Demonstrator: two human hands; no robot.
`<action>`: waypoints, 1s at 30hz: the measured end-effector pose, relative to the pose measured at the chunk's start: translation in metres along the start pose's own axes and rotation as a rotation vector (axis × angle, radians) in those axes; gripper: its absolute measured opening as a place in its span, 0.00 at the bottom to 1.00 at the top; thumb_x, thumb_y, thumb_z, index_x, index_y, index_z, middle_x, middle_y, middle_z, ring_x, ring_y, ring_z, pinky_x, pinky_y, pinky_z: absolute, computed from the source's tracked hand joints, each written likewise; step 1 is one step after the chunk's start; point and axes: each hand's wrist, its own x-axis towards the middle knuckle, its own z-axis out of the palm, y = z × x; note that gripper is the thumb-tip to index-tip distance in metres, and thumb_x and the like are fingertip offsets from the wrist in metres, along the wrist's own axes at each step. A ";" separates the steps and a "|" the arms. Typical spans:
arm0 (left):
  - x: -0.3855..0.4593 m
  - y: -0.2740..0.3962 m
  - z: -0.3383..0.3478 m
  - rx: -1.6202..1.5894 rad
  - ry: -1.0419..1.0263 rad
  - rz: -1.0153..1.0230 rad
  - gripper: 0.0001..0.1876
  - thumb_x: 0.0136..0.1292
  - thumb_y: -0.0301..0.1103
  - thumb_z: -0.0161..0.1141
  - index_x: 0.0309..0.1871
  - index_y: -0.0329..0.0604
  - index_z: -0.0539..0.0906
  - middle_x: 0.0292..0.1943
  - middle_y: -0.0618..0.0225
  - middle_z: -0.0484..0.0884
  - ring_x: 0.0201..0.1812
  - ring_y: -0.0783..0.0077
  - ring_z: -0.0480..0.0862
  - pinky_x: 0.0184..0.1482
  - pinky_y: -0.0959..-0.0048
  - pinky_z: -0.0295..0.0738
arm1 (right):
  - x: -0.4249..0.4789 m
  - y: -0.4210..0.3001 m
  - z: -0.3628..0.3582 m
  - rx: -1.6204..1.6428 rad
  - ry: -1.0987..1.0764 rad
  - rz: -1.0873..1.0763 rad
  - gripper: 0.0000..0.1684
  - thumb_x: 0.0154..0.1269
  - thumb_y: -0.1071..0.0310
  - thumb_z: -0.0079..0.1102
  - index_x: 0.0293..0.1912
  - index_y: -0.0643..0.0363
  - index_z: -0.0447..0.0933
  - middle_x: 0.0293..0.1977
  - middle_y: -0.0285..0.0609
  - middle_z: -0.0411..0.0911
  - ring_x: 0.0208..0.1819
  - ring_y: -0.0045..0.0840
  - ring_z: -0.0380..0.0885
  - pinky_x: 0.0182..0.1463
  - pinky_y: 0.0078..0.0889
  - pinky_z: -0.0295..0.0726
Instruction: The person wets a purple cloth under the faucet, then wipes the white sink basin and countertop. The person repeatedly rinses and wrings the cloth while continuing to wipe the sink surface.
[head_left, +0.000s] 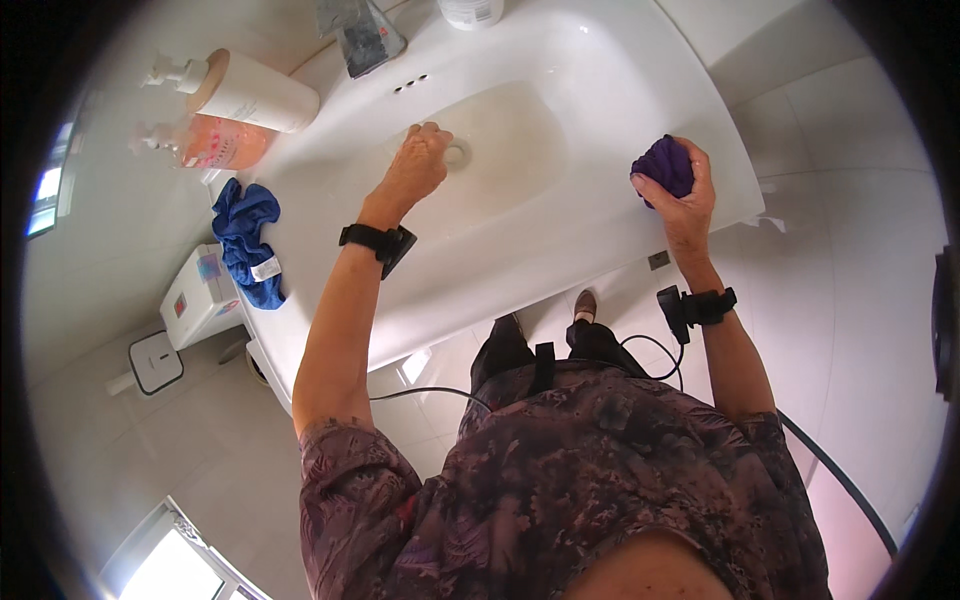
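Observation:
My right hand (694, 196) grips a bunched purple cloth (664, 171) over the right rim of a white ceramic washbasin (480, 259). Inside the bowl, my left hand (417, 166) has its fingers curled closed, right beside the round drain stopper (454, 154). Its fingertips are hidden from above, and nothing shows in it. Slightly cloudy water (517, 139) appears to lie in the bottom of the bowl. A crumpled blue cloth (251, 238) with a white tag hangs over the basin's left edge.
A white pump bottle (259, 90) and an orange-pink pump bottle (225, 142) are at the back left. Behind the bowl stand a dark faucet (367, 41) and a white container (471, 11). Left of the basin is a white box (201, 292). A black cable (840, 480) runs past my right side.

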 end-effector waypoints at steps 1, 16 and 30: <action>0.001 -0.005 0.007 -0.001 -0.056 -0.014 0.12 0.49 0.14 0.48 0.36 0.33 0.78 0.42 0.51 0.76 0.46 0.49 0.74 0.50 0.59 0.73 | 0.001 0.002 -0.001 -0.035 0.004 -0.023 0.33 0.46 0.73 0.74 0.53 0.60 0.71 0.45 0.37 0.71 0.45 0.20 0.74 0.50 0.24 0.78; 0.004 -0.027 0.061 0.102 -0.141 -0.076 0.09 0.53 0.18 0.50 0.37 0.32 0.78 0.45 0.47 0.73 0.49 0.47 0.73 0.52 0.57 0.73 | 0.003 0.003 -0.004 -0.101 0.018 -0.058 0.32 0.46 0.72 0.74 0.52 0.60 0.72 0.45 0.37 0.72 0.44 0.21 0.75 0.50 0.24 0.78; 0.016 -0.033 0.062 0.003 -0.133 -0.089 0.10 0.51 0.19 0.50 0.36 0.32 0.79 0.42 0.49 0.77 0.49 0.47 0.74 0.53 0.57 0.72 | 0.003 0.001 -0.003 -0.052 0.020 -0.035 0.32 0.46 0.73 0.74 0.53 0.61 0.71 0.44 0.37 0.72 0.43 0.20 0.76 0.48 0.24 0.79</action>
